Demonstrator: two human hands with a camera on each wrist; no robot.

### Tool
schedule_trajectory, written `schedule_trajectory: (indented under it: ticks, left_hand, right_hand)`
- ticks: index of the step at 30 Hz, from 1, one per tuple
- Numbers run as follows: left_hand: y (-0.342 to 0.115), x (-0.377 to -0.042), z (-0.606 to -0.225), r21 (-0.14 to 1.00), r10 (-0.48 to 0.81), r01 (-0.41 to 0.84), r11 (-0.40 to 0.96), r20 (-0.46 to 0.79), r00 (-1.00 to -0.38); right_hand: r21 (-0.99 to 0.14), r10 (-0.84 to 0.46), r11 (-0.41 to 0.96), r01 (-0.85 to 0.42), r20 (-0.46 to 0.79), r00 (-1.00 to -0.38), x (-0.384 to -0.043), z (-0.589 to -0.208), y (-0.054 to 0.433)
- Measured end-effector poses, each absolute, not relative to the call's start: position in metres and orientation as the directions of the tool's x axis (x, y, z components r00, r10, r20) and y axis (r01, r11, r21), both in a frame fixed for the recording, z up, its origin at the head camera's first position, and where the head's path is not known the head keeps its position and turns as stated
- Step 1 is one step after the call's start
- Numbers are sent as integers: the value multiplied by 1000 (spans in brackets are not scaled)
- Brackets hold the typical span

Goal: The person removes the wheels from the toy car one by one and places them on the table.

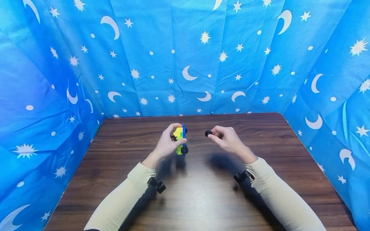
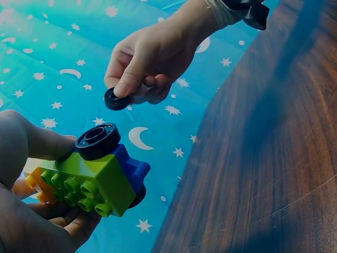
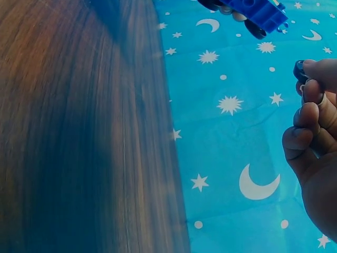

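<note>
My left hand [image 1: 168, 141] grips a toy car [image 1: 180, 144] built of bricks, raised above the table. In the left wrist view the car has a lime green studded brick [image 2: 95, 182], an orange brick [image 2: 43, 182] and a blue base [image 2: 131, 167]. A black wheel [image 2: 98, 141] sits on its upper side, and part of another shows below. The right wrist view shows the blue underside [image 3: 260, 15]. Off to the right, apart from the car, my right hand [image 1: 228, 139] pinches a loose black wheel [image 1: 208, 133] between thumb and fingers.
Both hands are over a dark wood-grain table [image 1: 196, 192]. A blue cloth [image 1: 162, 64] with white moons and stars hangs behind the table and along both sides. Black wrist devices [image 1: 156, 185] are strapped near the cuffs of the pale sleeves.
</note>
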State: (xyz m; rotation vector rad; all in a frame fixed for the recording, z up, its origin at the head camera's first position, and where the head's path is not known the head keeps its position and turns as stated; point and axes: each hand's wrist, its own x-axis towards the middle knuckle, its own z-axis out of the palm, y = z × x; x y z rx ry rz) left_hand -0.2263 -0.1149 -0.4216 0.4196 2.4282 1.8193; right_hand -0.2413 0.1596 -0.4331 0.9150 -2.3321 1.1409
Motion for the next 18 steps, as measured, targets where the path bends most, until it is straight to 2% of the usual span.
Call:
schedule_trajectory:
  ticks: [18]
  left_hand:
    - [-119,-226,-419,952,256,169,253,103,-961]
  right_hand:
    - [-553,-387,519,-652,528,-756,-237,-440,178]
